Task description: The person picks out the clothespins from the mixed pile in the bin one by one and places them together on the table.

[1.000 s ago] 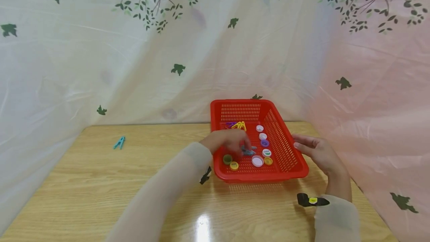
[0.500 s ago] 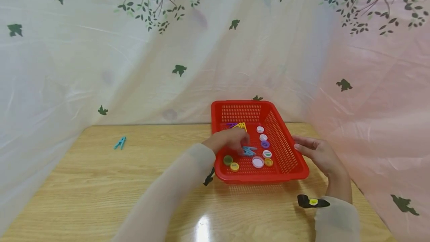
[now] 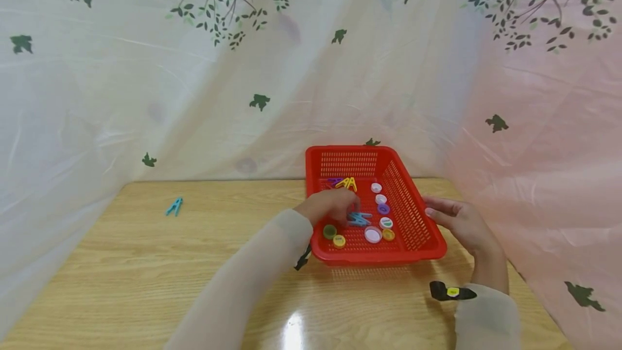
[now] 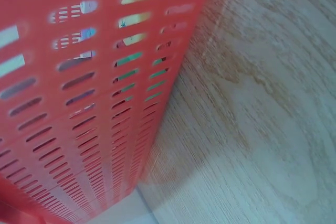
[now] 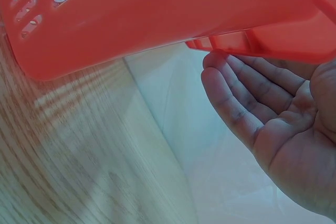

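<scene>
A red plastic basket (image 3: 379,257) stands on the table. My left hand (image 3: 335,204) reaches down into it, fingers curled at the left end of light blue clothespins (image 3: 359,219) lying on its floor; the thumb is hidden. Holding the basket's right rim is my right hand (image 3: 464,226): the thumb lies at the rim, and in the right wrist view the fingers (image 5: 231,98) reach under it. Behind the left hand are yellow clothespins (image 3: 347,183) and a purple clothespin (image 3: 335,181). The left wrist view shows only the basket's slotted outer wall (image 4: 89,103) and tabletop.
Bottle caps lie in the basket: a large pale pink cap (image 3: 373,235), a green cap (image 3: 329,231), a yellow cap (image 3: 338,241) and several others along the right side. Another light blue clothespin (image 3: 174,207) lies on the wooden table (image 3: 146,274) far left. A printed curtain (image 3: 218,96) hangs behind.
My left hand has moved slightly at the light blue clothespins, which were blurred a second ago and now look settled. The right hand keeps its place on the rim.
</scene>
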Demonstrator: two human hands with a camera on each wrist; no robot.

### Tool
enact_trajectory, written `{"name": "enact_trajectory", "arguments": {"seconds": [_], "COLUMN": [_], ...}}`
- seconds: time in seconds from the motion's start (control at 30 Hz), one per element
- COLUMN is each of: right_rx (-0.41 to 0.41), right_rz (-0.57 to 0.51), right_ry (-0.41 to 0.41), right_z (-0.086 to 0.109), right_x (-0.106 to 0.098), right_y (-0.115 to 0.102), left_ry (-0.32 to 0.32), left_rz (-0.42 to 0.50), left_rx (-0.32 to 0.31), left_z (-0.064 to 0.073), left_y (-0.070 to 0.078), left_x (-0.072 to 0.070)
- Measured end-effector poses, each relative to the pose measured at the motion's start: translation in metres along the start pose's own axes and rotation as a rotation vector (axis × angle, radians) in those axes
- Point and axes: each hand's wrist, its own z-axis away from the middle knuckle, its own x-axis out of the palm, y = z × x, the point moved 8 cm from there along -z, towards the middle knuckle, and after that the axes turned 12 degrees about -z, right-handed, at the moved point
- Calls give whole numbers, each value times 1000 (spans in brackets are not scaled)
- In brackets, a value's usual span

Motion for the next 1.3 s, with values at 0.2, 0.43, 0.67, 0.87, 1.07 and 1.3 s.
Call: {"name": "enact_trajectory", "arguments": {"seconds": [0.2,0.43,0.67,0.87,1.07,1.3], "right_rx": [-7,3,-1,3,9,8], "right_rz": [5,2,1,0,-5,-1], "right_ry": [-1,0,-2,-3,-5,-5], "right_z": [-2,-2,-1,-2,-2,-2], "right_x": [0,0,0,0,0,1], "right_y": [1,1,1,2,2,1], "left_ry": [7,20,47,67,73,78], "left_rz": [2,-8,-45,-75,-53,-58], "left_rx": [5,26,75,99,84,81], "left_z": [1,1,1,1,1,-2], "left_y": [0,1,6,8,7,7], "left_x": [-1,-2,-5,-5,-4,-7]}}
